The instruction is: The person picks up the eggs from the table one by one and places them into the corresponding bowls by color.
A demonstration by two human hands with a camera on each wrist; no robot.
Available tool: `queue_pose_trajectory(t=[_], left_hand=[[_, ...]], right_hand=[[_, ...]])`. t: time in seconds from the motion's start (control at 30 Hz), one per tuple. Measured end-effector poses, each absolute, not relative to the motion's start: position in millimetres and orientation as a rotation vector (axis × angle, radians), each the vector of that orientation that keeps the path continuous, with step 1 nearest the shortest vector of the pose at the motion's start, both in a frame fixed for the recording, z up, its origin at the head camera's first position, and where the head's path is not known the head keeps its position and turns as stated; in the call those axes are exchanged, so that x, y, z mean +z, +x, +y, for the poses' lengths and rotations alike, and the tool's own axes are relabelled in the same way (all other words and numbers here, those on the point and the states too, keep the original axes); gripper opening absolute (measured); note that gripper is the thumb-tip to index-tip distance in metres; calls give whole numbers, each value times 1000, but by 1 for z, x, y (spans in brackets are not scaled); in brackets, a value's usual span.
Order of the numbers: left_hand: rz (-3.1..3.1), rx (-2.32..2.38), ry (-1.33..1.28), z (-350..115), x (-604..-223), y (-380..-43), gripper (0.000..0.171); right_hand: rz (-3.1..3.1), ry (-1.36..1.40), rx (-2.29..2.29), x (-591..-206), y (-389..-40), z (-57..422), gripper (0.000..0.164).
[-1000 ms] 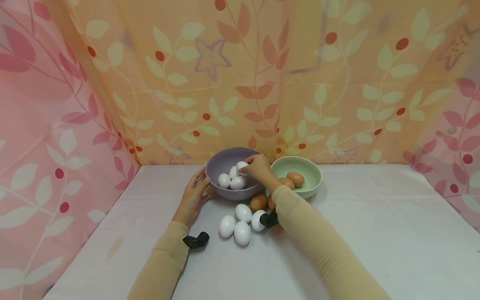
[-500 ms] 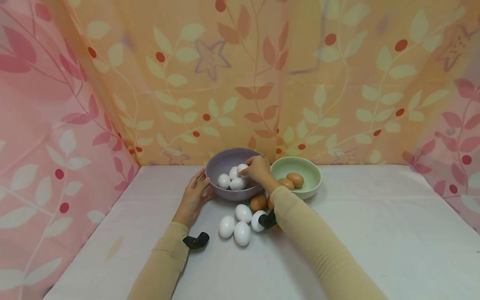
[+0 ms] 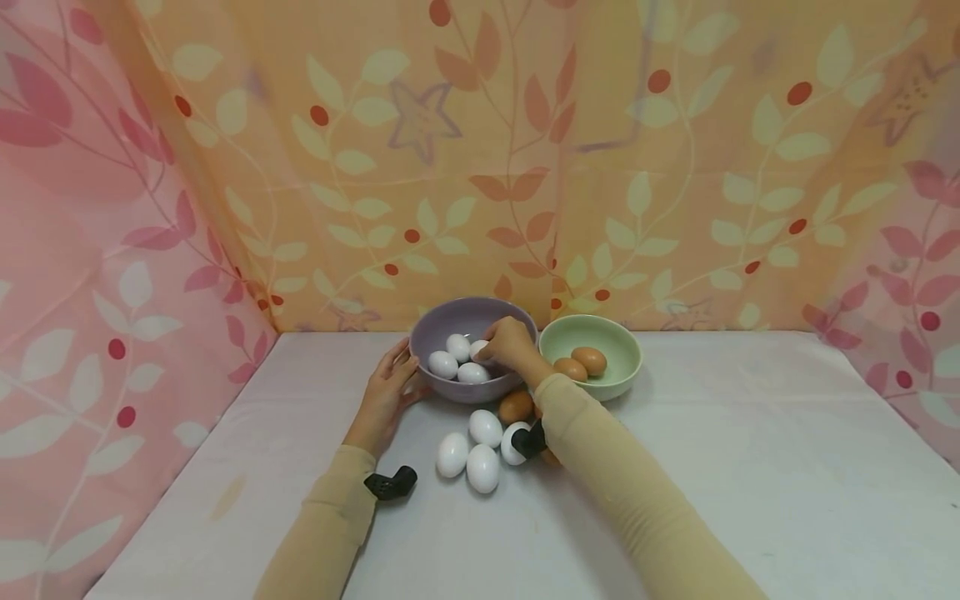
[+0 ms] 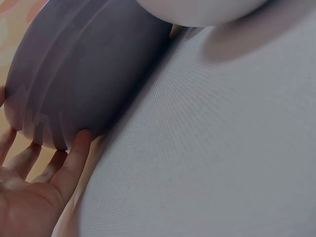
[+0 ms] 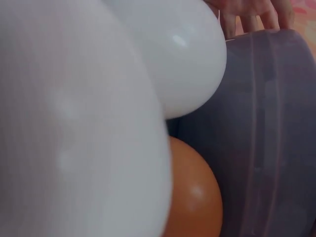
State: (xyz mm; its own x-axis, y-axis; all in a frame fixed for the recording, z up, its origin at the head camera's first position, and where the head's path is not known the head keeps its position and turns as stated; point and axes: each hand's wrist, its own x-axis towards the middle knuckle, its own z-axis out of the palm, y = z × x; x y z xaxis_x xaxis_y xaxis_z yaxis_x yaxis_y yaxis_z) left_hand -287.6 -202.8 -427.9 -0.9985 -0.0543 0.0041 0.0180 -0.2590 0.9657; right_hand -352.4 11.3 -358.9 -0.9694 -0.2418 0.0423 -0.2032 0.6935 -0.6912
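My right hand (image 3: 513, 344) reaches into the purple bowl (image 3: 431, 329) and pinches a white egg (image 3: 478, 351), partly covered by its fingers. Several more white eggs (image 3: 443, 365) lie in that bowl. Against the bowl's left outer wall rest the fingertips of my left hand (image 3: 385, 393), its fingers stretched out; the left wrist view shows these fingers (image 4: 76, 163) touching the wall low down. In front of the bowl, several white eggs (image 3: 483, 468) and brown eggs (image 3: 516, 407) lie on the white cloth, some hidden by my right sleeve and its black wrist camera.
A smaller green bowl (image 3: 630, 362) stands to the right of the purple one, with brown eggs (image 3: 588, 362) inside. A patterned curtain (image 3: 420, 208) hangs behind the table (image 3: 750, 467). My right forearm (image 3: 622, 475) crosses the front of the table.
My right hand has lowered its white egg deeper into the purple bowl. The white eggs in there have shifted a little to the left. My left hand has stayed at the bowl.
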Motion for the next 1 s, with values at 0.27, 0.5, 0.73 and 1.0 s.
queue_pose_trajectory(t=[0.27, 0.5, 0.73, 1.0], left_hand=[[-1888, -2453, 37, -204, -428, -287, 58], [-1889, -2453, 54, -203, -427, -285, 56], [-1898, -2445, 42, -202, -427, -286, 57], [-1897, -2441, 59, -202, -426, -286, 56]], right_hand=[[2827, -383, -1127, -361, -352, 9, 37], [2818, -379, -1084, -362, -354, 7, 41], [2805, -371, -1049, -360, -352, 7, 42], [2820, -408, -1003, -360, -354, 7, 38]])
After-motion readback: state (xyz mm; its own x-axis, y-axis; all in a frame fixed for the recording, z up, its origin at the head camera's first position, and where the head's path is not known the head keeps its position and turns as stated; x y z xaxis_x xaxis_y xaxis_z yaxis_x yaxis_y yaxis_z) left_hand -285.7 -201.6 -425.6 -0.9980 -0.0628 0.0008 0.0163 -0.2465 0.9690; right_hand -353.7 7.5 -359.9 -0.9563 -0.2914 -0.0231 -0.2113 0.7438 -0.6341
